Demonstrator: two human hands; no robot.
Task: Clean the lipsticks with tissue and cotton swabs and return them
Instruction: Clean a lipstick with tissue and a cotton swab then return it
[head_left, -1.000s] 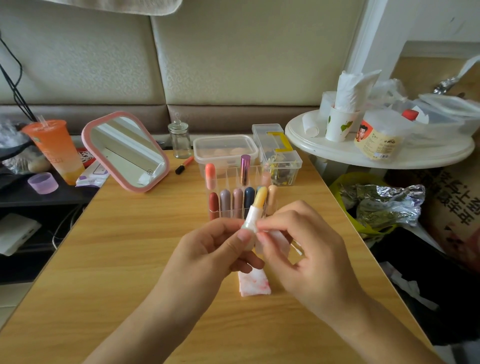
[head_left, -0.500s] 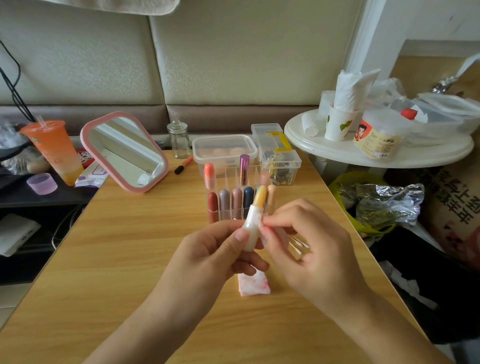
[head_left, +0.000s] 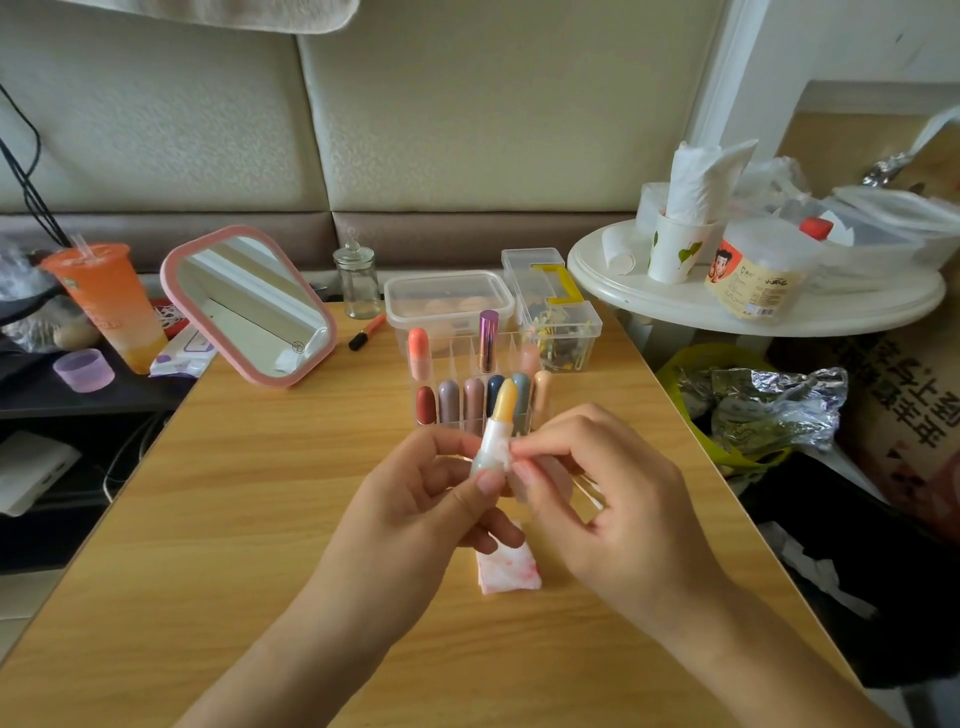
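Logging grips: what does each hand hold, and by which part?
The left hand pinches the yellow lipstick by its white barrel; the right hand pinches a tissue against that barrel.

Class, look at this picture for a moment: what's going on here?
A person is cleaning lipsticks. The left hand holds a yellow-tipped lipstick upright by its white tube, while the right hand pinches a tissue piece against that tube. A pink-stained tissue lies on the table below, and other lipsticks stand in the clear organizer behind.

Soft even daylight, faint shadows, wide-angle bending at edges, slight blur
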